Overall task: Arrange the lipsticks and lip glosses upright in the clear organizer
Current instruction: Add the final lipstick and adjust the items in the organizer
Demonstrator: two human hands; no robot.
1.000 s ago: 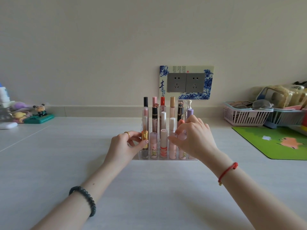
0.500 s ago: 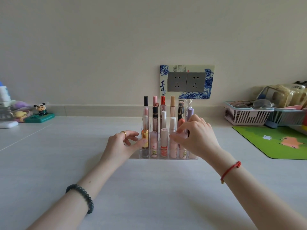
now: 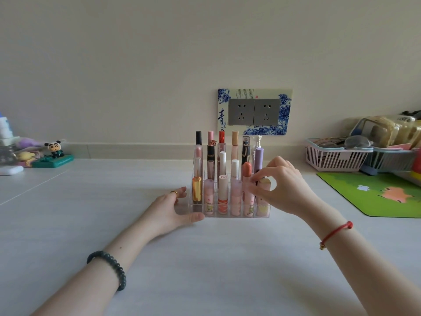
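Head view: we are seating a pink lipstick (image 3: 264, 190) in the front right slot of the clear organizer (image 3: 227, 215).
Our left hand (image 3: 168, 208) is bracing the organizer's front left corner, fingers loosely extended. Our right hand (image 3: 287, 188) is pinching the lipstick's top. We are aiming to press straight down, clear of neighbouring tubes (image 3: 248, 206).

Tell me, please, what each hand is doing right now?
Left hand: open, resting against the organizer.
Right hand: pinching a pink tube.
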